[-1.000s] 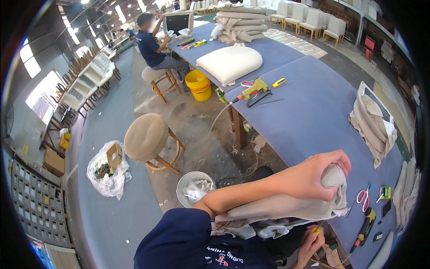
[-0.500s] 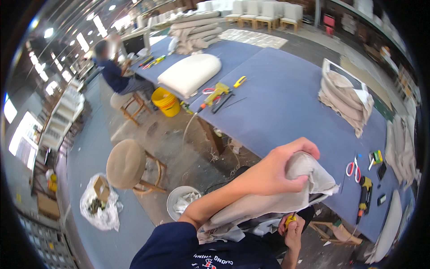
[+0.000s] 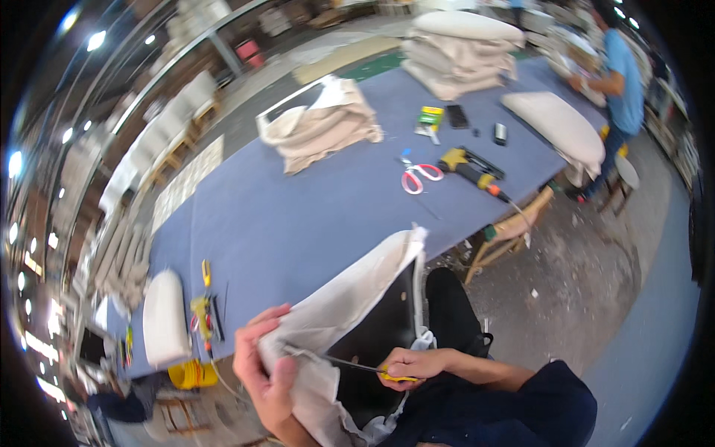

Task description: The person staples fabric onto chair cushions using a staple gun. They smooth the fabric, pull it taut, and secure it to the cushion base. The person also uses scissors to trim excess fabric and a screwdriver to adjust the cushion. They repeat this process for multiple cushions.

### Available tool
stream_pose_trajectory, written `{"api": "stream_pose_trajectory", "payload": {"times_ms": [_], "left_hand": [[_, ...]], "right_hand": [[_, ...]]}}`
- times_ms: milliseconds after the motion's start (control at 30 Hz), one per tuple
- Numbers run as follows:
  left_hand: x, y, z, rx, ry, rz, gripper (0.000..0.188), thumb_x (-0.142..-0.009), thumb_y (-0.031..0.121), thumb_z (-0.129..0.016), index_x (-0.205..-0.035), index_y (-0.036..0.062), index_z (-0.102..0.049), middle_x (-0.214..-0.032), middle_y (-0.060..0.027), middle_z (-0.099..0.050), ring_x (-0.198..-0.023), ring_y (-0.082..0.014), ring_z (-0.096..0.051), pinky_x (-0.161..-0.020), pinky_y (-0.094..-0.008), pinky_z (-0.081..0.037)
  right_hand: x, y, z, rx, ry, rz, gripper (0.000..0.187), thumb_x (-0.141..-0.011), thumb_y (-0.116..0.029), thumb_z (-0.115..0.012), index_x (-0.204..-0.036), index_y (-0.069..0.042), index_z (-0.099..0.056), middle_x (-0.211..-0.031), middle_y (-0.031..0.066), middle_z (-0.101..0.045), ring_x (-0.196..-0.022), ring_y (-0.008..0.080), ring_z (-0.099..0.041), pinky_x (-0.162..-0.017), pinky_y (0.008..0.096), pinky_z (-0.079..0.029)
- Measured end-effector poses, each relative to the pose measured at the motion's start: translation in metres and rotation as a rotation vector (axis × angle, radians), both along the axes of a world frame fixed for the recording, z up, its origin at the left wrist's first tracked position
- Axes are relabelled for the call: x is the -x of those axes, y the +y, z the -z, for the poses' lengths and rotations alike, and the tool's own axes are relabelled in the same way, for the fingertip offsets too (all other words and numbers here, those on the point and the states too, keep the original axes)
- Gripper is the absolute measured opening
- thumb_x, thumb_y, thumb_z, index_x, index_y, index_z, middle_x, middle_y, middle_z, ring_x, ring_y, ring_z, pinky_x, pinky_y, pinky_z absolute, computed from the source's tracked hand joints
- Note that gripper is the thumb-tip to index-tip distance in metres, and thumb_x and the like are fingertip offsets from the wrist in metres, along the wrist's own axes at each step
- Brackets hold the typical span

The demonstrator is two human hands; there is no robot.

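Note:
Across my lap lies an upholstered chair piece (image 3: 376, 316), its black board underside showing and its beige fabric folded over the edges. At its left corner my left hand (image 3: 264, 369) grips the fabric cover (image 3: 328, 309), fingers on the outside and thumb over the fold. My right hand (image 3: 413, 366) is closed round the yellow handle of a screwdriver (image 3: 350, 363). Its thin shaft points left across the black board, and the tip meets the fabric beside my left thumb. Whether the tip is under the cloth I cannot tell.
On the blue table (image 3: 246, 223) are red-handled scissors (image 3: 421, 177), a staple gun (image 3: 469, 171), another staple gun (image 3: 201, 313), a fabric-covered frame (image 3: 320, 127) and a cushion stack (image 3: 462, 56). A person in light blue (image 3: 625, 82) stands far right; another sits lower left (image 3: 119, 402).
My view has swung right. The chair piece is turned so its black underside shows. The screwdriver has come up from below the piece to its folded fabric edge.

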State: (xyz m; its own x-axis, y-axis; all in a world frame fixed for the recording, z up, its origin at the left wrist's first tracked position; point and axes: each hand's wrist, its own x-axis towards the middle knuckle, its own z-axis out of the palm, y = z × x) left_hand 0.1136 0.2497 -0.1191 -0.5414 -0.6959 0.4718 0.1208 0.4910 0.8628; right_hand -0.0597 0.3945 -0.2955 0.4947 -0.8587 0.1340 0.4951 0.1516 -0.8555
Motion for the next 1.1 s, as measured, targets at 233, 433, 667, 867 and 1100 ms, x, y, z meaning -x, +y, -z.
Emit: {"api": "stream_pose_trajectory", "payload": {"times_ms": [233, 433, 667, 867, 1100], "left_hand": [[0.025, -0.005, -0.019, 0.075, -0.155, 0.014, 0.032, -0.086, 0.027, -0.072, -0.097, 0.0015, -0.056, -0.105, -0.0240, -0.070, -0.107, -0.0335, -0.066, -0.105, -0.0488, -0.045], [0.016, -0.002, -0.010, 0.022, -0.112, 0.010, 0.037, -0.079, 0.028, -0.072, -0.102, 0.0018, -0.058, -0.106, -0.0215, -0.070, -0.109, -0.0317, -0.067, -0.107, -0.0474, -0.044], [0.013, -0.010, -0.003, 0.006, 0.005, 0.099, 0.030, -0.076, 0.011, -0.068, -0.101, -0.0018, -0.060, -0.105, -0.0249, -0.070, -0.111, -0.0351, -0.067, -0.108, -0.0538, -0.045], [0.015, -0.004, -0.008, -0.028, 0.015, 0.134, 0.034, -0.068, 0.000, -0.063, -0.102, -0.0041, -0.061, -0.106, -0.0222, -0.071, -0.115, -0.0355, -0.065, -0.110, -0.0507, -0.044], [0.008, -0.002, -0.009, -0.081, 0.009, 0.187, 0.037, -0.070, -0.008, -0.062, -0.107, -0.0006, -0.061, -0.116, -0.0162, -0.070, -0.119, -0.0275, -0.063, -0.109, -0.0406, -0.043]], "right_hand": [[0.029, 0.020, -0.020, 0.285, 0.674, 0.700, 0.050, -0.106, -0.046, -0.054, -0.083, -0.002, -0.059, -0.061, 0.0114, -0.050, -0.054, 0.0249, -0.053, -0.055, 0.0377, -0.041], [0.023, 0.027, -0.024, 0.266, 0.772, 0.755, 0.047, -0.105, -0.045, -0.055, -0.087, -0.002, -0.062, -0.062, 0.0158, -0.054, -0.059, 0.0344, -0.059, -0.057, 0.0419, -0.043], [0.019, 0.027, -0.021, 0.240, 0.796, 0.786, 0.042, -0.104, -0.041, -0.058, -0.089, -0.002, -0.063, -0.066, 0.0166, -0.059, -0.062, 0.0351, -0.062, -0.059, 0.0418, -0.046], [0.014, 0.023, -0.036, 0.233, 0.793, 0.844, 0.032, -0.100, -0.032, -0.065, -0.089, -0.002, -0.062, -0.068, 0.0163, -0.060, -0.062, 0.0353, -0.062, -0.058, 0.0407, -0.046], [0.027, 0.030, -0.025, 0.250, 0.815, 0.867, 0.033, -0.097, -0.029, -0.067, -0.087, 0.002, -0.063, -0.067, 0.0160, -0.057, -0.057, 0.0333, -0.060, -0.054, 0.0367, -0.045]]}}
